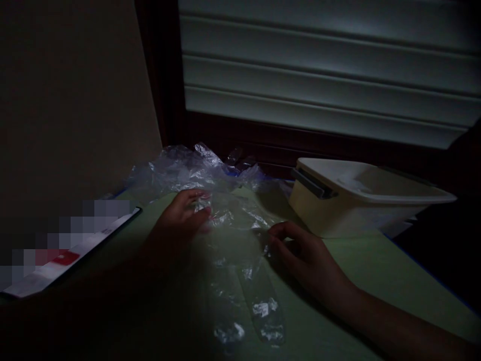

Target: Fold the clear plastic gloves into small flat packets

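Observation:
A thin, clear disposable plastic glove point(240, 250) is spread over the green surface, with two long rounded lobes pointing toward me. At its far left edge, my left hand point(184, 215) has the film between its curled fingers and thumb. My right hand point(300, 248) pinches the glove's right edge between thumb and fingertips. Behind my hands lies a crumpled heap of clear plastic point(180, 168), some of it with finger-like ends. Dim light and see-through film make the glove's full outline hard to make out.
A cream plastic box point(326, 215) with a dark latch stands back right. To the left lies a flat, dark-edged device point(93, 245) with a partly pixelated bright face. The green surface point(353, 281) has a blue edge; slatted shutters point(319, 65) rise behind it.

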Available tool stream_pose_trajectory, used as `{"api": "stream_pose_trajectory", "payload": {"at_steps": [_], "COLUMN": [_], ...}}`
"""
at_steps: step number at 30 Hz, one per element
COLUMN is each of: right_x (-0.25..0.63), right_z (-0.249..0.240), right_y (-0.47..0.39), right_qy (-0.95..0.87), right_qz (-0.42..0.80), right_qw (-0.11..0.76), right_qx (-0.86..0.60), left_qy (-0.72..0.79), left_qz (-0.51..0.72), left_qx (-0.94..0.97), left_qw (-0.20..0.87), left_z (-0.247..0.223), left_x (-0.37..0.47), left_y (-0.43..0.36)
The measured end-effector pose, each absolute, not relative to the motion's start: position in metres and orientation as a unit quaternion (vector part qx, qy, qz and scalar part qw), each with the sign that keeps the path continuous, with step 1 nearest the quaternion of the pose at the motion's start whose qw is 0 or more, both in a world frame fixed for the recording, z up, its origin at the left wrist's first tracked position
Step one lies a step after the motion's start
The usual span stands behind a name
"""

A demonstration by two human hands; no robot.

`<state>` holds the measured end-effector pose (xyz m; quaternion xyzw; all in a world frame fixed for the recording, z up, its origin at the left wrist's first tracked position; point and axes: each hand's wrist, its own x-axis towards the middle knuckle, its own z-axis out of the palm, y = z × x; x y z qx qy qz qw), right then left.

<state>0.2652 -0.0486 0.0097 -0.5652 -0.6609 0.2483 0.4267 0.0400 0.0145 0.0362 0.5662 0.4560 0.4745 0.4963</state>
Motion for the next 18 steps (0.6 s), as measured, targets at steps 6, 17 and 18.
{"api": "stream_pose_trajectory", "payload": {"at_steps": [6,17,18], "right_x": [0.274,0.277,0.276], "right_z": [0.007,0.002,0.003], "right_y": [-0.046,-0.047,-0.049], "right_qy": [-0.725,-0.753,-0.755], "right_qz": [0.148,0.002,-0.023], "right_qw": [0.331,0.309,0.323], "right_qx": [-0.586,-0.581,-0.570], "left_qy": [0.475,0.295,0.277], "left_qz": [0.476,0.414,0.374], "left_qx": [0.637,0.861,0.885], "left_qw": [0.377,0.026,0.035], "left_z": [0.026,0.002,0.000], "left_x": [0.040,0.032,0.031], "left_y": [0.011,0.016,0.015]}}
